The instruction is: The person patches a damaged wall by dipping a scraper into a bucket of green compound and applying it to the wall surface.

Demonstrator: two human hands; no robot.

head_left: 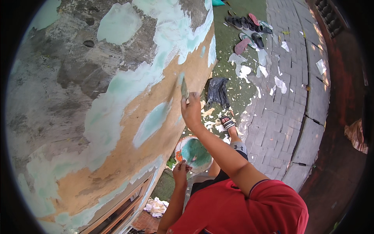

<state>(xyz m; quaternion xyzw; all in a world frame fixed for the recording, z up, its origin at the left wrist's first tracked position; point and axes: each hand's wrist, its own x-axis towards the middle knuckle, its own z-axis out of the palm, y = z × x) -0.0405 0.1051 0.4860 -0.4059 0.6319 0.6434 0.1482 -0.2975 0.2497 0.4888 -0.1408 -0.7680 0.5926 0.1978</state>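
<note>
The right hand [191, 111] grips a scraper [184, 87] pointing up against the wall [117, 97], while the lower left hand [180, 171] pinches the bowl [194, 154] rim.

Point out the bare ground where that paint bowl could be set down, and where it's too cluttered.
Free: the grey paving right of the sandalled foot, toward the red strip, with few paint flakes. Crowded: the green ground by the wall, taken by the black bag, paint flakes and sandals. The left hand holds the bowl; the right hand holds a scraper.
</note>
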